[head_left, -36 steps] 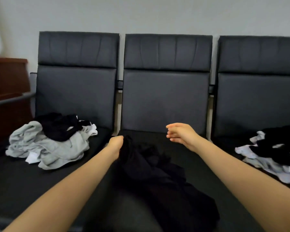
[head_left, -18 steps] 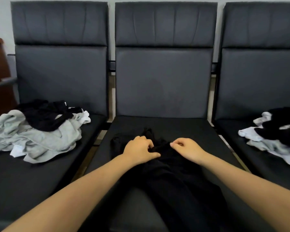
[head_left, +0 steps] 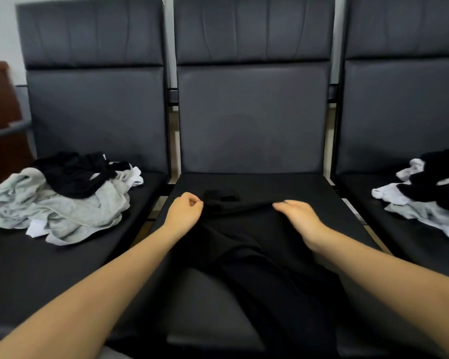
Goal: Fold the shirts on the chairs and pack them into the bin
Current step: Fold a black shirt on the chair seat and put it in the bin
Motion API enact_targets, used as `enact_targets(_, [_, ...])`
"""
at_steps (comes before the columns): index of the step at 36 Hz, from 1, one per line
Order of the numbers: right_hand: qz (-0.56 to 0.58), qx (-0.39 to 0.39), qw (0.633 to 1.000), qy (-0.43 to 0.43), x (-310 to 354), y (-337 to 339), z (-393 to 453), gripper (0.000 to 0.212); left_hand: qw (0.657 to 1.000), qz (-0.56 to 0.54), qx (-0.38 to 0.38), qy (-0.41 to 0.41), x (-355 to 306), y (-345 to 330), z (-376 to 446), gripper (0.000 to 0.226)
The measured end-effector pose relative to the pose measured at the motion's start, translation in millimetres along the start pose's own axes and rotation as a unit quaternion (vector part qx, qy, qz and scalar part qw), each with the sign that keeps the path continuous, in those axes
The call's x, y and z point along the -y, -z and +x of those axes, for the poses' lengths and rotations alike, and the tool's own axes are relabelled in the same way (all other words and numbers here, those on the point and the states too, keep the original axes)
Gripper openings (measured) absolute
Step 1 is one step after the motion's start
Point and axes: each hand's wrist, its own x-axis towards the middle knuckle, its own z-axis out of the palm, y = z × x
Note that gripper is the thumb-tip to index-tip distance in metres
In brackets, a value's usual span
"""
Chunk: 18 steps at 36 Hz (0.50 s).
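You are facing three dark padded chairs set in a row against a pale wall; take the middle chair [head_left: 254,120] as your landmark; a reddish-brown wooden cabinet [head_left: 0,104] stands beyond the left chair [head_left: 94,110], at the frame's left edge; the right chair [head_left: 405,110] runs out of the frame.

Counted: three chairs, two heaps of clothes, one shirt laid apart; the black shirt [head_left: 265,260] lies on the middle chair's seat, its top edge stretched across the seat and its body trailing toward you over the front edge; a small bunched part of it sits just behind that edge, nearer the backrest.

The left pile [head_left: 62,203], grey and white garments with a black one on top, rests on the seat left of the middle chair; the right pile [head_left: 425,200], white and grey cloth under black, rests on the seat to its right, partly cut off.

Your left hand [head_left: 183,212] pinches the shirt's top edge with curled fingers at the seat's left side; your right hand [head_left: 300,216] lies on the same edge further right, fingers extended and blurred; whether it is gripping the cloth, you cannot tell; the two hands are well apart.
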Motion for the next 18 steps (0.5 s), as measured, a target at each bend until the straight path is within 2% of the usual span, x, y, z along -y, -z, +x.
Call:
enact_targets(2, [0.137, -0.056, 0.986, -0.071, 6, 10, 6, 0.017, 0.995, 0.096, -0.012, -0.029, 3, -1, -2, 0.032])
enact_targets(4, [0.222, -0.084, 0.965, -0.113, 8, 19, 10, 0.027, 0.986, 0.157, -0.015, -0.053, 3, -3, -4, 0.043])
enact_targets(7, [0.253, -0.066, 0.956, -0.133, 11, 28, 11, 0.033, 0.978, 0.196, -0.011, -0.068, 1, -6, -6, 0.048])
enact_targets(9, [0.226, -0.056, 0.966, -0.109, 12, 31, 10, 0.022, 0.978, 0.197, -0.005, -0.064, -2, -6, -7, 0.049])
enact_targets(11, [0.08, -0.048, 0.995, -0.038, 15, 32, 8, 0.016, 0.977, 0.203, -0.002, -0.061, -5, -7, -7, 0.045])
enact_targets(12, [-0.064, -0.025, 0.998, 0.009, 15, 32, 7, 0.026, 0.975, 0.211, -0.003, -0.068, -6, -7, -7, 0.04])
enact_targets(13, [-0.218, 0.003, 0.975, 0.044, 13, 33, 6, 0.039, 0.973, 0.216, -0.004, -0.076, -7, -7, -7, 0.032])
enact_targets(14, [-0.348, 0.022, 0.935, 0.063, 9, 32, 7, 0.05, 0.975, 0.205, -0.006, -0.086, -7, -7, -7, 0.025])
enact_targets(15, [-0.437, 0.032, 0.896, 0.068, 6, 30, 9, 0.057, 0.98, 0.178, -0.007, -0.087, -6, -7, -7, 0.025])
enact_targets(16, [-0.482, 0.037, 0.872, 0.072, 4, 27, 11, 0.058, 0.986, 0.139, -0.007, -0.088, -6, -7, -5, 0.032])
enact_targets(18, [-0.498, 0.033, 0.859, 0.113, 2, 15, 16, 0.055, 0.995, 0.047, -0.016, -0.083, -5, -6, -2, 0.047])
